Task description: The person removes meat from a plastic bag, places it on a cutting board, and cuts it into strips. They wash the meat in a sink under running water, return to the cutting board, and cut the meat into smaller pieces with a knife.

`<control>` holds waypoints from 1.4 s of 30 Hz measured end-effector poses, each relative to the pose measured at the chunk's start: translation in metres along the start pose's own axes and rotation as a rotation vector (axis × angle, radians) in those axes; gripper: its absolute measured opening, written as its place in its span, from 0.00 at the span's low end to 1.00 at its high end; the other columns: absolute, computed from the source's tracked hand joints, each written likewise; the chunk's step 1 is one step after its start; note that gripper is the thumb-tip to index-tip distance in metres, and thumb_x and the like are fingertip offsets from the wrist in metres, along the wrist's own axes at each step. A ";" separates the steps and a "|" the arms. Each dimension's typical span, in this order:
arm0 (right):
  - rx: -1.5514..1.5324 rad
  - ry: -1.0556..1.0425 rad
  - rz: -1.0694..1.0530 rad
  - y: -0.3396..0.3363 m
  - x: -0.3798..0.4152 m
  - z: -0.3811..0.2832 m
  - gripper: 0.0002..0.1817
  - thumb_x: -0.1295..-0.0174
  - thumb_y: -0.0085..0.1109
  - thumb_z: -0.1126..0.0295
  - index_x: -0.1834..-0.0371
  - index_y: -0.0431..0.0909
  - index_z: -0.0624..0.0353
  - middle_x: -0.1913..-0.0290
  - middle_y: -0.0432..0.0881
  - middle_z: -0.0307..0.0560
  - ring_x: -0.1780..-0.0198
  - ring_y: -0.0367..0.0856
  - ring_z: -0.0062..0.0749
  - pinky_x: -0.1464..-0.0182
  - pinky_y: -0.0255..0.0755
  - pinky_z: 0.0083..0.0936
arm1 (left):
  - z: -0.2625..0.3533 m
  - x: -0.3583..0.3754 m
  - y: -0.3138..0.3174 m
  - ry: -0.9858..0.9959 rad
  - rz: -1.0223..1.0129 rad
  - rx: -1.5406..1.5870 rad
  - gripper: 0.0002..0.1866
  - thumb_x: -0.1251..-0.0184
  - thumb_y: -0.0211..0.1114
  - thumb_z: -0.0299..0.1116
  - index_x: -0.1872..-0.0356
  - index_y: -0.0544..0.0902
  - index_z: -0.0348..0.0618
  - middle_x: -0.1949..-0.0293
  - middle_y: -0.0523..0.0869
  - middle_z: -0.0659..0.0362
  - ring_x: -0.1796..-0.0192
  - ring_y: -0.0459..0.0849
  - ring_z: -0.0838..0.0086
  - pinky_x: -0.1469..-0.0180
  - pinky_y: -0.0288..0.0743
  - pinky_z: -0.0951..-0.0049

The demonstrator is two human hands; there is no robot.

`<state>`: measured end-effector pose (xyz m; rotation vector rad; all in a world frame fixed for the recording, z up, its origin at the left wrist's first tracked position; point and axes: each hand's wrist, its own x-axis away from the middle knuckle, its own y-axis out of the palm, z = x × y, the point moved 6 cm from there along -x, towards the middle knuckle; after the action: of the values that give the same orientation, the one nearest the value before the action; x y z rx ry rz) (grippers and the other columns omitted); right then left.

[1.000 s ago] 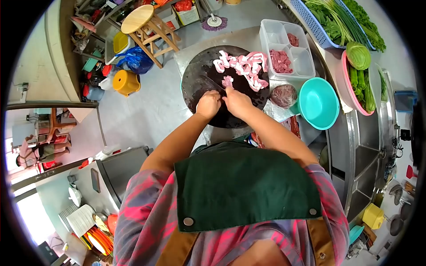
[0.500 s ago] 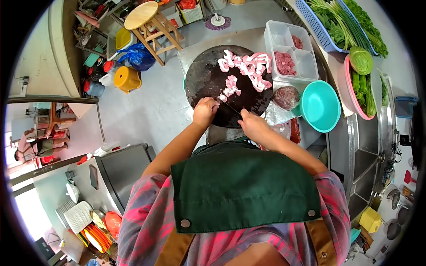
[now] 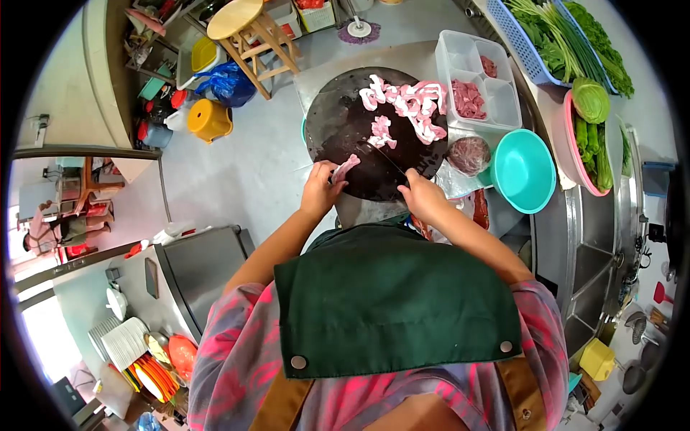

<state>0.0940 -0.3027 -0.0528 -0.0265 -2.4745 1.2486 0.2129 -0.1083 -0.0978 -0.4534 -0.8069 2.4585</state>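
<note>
A round dark cutting board (image 3: 338, 108) carries a long pile of pink and white meat strips (image 3: 415, 104) at its back right, with a smaller heap of cut meat (image 3: 381, 133) nearer its middle. At the board's left front edge, my left hand (image 3: 322, 188) pinches a strip of meat (image 3: 346, 168) that is lifted at a slant. My right hand (image 3: 424, 195) is closed round the handle of a knife (image 3: 388, 159), whose dark blade points up and left over the board, its tip near the small heap.
Right of the board are a divided clear container (image 3: 496, 128) with meat pieces, a bagged dark lump (image 3: 468, 156), a turquoise bowl (image 3: 523, 172), a pink basin (image 3: 571, 154) and a blue vegetable basket (image 3: 528, 61). Behind left stands a wooden stool (image 3: 235, 18).
My left hand has moved left and now holds the meat strip up, away from the blade. The knife has shifted right and away from my left fingers.
</note>
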 end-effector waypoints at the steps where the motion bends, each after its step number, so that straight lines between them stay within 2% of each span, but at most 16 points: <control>1: -0.025 -0.038 0.001 -0.001 0.002 -0.007 0.14 0.38 0.50 0.63 0.61 0.64 0.63 0.67 0.78 0.62 0.63 0.78 0.58 0.62 0.70 0.47 | 0.008 -0.001 0.000 0.100 0.009 -0.084 0.19 0.60 0.72 0.27 0.64 0.76 0.42 0.60 0.77 0.54 0.58 0.76 0.58 0.58 0.72 0.65; 6: 0.048 -0.139 -0.129 0.012 0.000 -0.034 0.13 0.38 0.50 0.64 0.63 0.62 0.62 0.66 0.78 0.62 0.62 0.78 0.57 0.62 0.71 0.47 | 0.017 -0.011 0.008 0.258 0.016 -0.166 0.10 0.59 0.67 0.23 0.72 0.79 0.43 0.67 0.79 0.56 0.62 0.77 0.59 0.59 0.73 0.65; 14: -0.028 -0.192 0.008 0.037 -0.063 -0.063 0.13 0.39 0.51 0.64 0.63 0.65 0.62 0.66 0.79 0.61 0.62 0.78 0.57 0.62 0.70 0.48 | 0.011 -0.016 0.011 0.247 -0.118 -0.180 0.04 0.56 0.61 0.21 0.78 0.76 0.40 0.71 0.79 0.53 0.65 0.78 0.59 0.63 0.74 0.66; 16: -0.033 -0.218 0.024 0.030 -0.045 -0.055 0.13 0.39 0.51 0.63 0.63 0.65 0.62 0.65 0.79 0.62 0.61 0.78 0.58 0.61 0.70 0.48 | 0.009 -0.012 -0.001 0.106 0.084 -0.204 0.04 0.57 0.61 0.21 0.78 0.76 0.40 0.73 0.77 0.52 0.66 0.78 0.57 0.63 0.74 0.64; 17: -0.006 -0.160 -0.033 0.028 -0.025 -0.039 0.13 0.39 0.51 0.63 0.63 0.65 0.63 0.65 0.78 0.63 0.61 0.78 0.58 0.61 0.70 0.48 | 0.006 -0.014 -0.003 0.107 0.088 -0.200 0.04 0.57 0.61 0.21 0.78 0.76 0.40 0.73 0.77 0.52 0.66 0.78 0.57 0.63 0.74 0.64; 18: 0.021 -0.101 -0.093 0.027 -0.012 -0.024 0.14 0.39 0.51 0.63 0.63 0.64 0.63 0.64 0.78 0.64 0.61 0.78 0.59 0.60 0.70 0.48 | -0.009 -0.014 -0.004 -0.052 0.052 -0.132 0.04 0.55 0.61 0.21 0.76 0.76 0.40 0.73 0.78 0.51 0.66 0.78 0.56 0.63 0.74 0.65; 20: -0.008 -0.112 0.009 0.019 -0.010 -0.007 0.14 0.39 0.51 0.63 0.62 0.64 0.64 0.65 0.78 0.66 0.61 0.77 0.60 0.59 0.70 0.48 | -0.024 -0.011 0.003 -0.213 0.007 -0.063 0.04 0.54 0.61 0.21 0.75 0.77 0.40 0.72 0.78 0.50 0.67 0.78 0.56 0.62 0.74 0.65; 22: -0.059 0.009 0.105 0.003 -0.016 0.002 0.14 0.38 0.51 0.63 0.62 0.64 0.64 0.66 0.78 0.65 0.61 0.77 0.60 0.60 0.70 0.47 | -0.017 -0.026 0.011 -0.180 0.096 0.241 0.06 0.52 0.60 0.21 0.70 0.79 0.40 0.70 0.79 0.49 0.67 0.80 0.57 0.61 0.74 0.66; 24: -0.056 0.062 0.141 -0.008 -0.021 0.009 0.14 0.39 0.51 0.63 0.62 0.64 0.64 0.66 0.78 0.64 0.62 0.77 0.60 0.60 0.70 0.47 | 0.016 -0.039 0.019 -0.017 -0.045 0.116 0.15 0.56 0.69 0.27 0.64 0.79 0.39 0.63 0.80 0.52 0.62 0.80 0.59 0.56 0.74 0.65; 27: -0.037 0.028 0.132 -0.019 -0.015 0.000 0.15 0.39 0.52 0.62 0.63 0.64 0.63 0.65 0.78 0.62 0.62 0.77 0.58 0.61 0.70 0.47 | 0.033 -0.031 0.022 0.097 0.020 -0.164 0.27 0.62 0.75 0.33 0.56 0.77 0.39 0.54 0.76 0.51 0.55 0.77 0.57 0.52 0.73 0.65; 28: -0.025 -0.001 0.123 -0.020 -0.011 -0.002 0.15 0.39 0.52 0.62 0.63 0.63 0.63 0.64 0.78 0.62 0.61 0.77 0.58 0.61 0.70 0.47 | 0.034 -0.029 0.022 0.101 0.019 -0.164 0.27 0.62 0.75 0.33 0.56 0.77 0.39 0.54 0.76 0.51 0.55 0.77 0.57 0.52 0.73 0.65; 30: -0.010 -0.039 0.094 -0.020 -0.004 -0.006 0.14 0.39 0.52 0.62 0.63 0.63 0.63 0.64 0.78 0.61 0.61 0.77 0.58 0.61 0.70 0.46 | 0.016 -0.023 0.027 -0.141 -0.097 0.022 0.27 0.61 0.75 0.32 0.55 0.77 0.40 0.54 0.77 0.51 0.55 0.76 0.56 0.52 0.72 0.64; 32: 0.003 -0.082 0.063 -0.017 0.000 -0.007 0.14 0.39 0.52 0.62 0.62 0.63 0.62 0.64 0.78 0.61 0.61 0.77 0.58 0.61 0.71 0.46 | 0.021 -0.022 0.028 0.016 -0.110 -0.017 0.21 0.55 0.69 0.25 0.56 0.77 0.41 0.51 0.76 0.51 0.56 0.76 0.56 0.53 0.72 0.64; 34: 0.065 -0.132 0.066 -0.016 0.002 -0.003 0.14 0.39 0.52 0.63 0.62 0.63 0.62 0.64 0.77 0.60 0.62 0.77 0.57 0.61 0.71 0.46 | 0.050 -0.023 0.025 0.370 -0.038 -0.164 0.17 0.53 0.62 0.22 0.58 0.78 0.42 0.56 0.78 0.53 0.56 0.76 0.57 0.52 0.73 0.65; 38: 0.071 -0.053 0.063 -0.028 0.000 0.008 0.14 0.39 0.52 0.62 0.62 0.63 0.62 0.64 0.78 0.60 0.61 0.77 0.56 0.61 0.71 0.46 | 0.028 -0.034 0.032 0.254 -0.039 -0.292 0.15 0.51 0.57 0.22 0.59 0.79 0.42 0.58 0.79 0.54 0.56 0.76 0.57 0.53 0.72 0.63; 42: 0.080 -0.110 -0.021 -0.020 0.004 0.008 0.13 0.39 0.52 0.63 0.63 0.64 0.61 0.63 0.78 0.59 0.61 0.78 0.56 0.61 0.71 0.45 | 0.011 -0.037 0.033 0.165 -0.170 -0.269 0.06 0.53 0.59 0.24 0.71 0.78 0.42 0.71 0.79 0.52 0.65 0.77 0.56 0.58 0.71 0.60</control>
<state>0.0910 -0.3201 -0.0401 0.0912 -2.5070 1.3727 0.2259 -0.1574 -0.1041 -0.6471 -1.0646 2.1340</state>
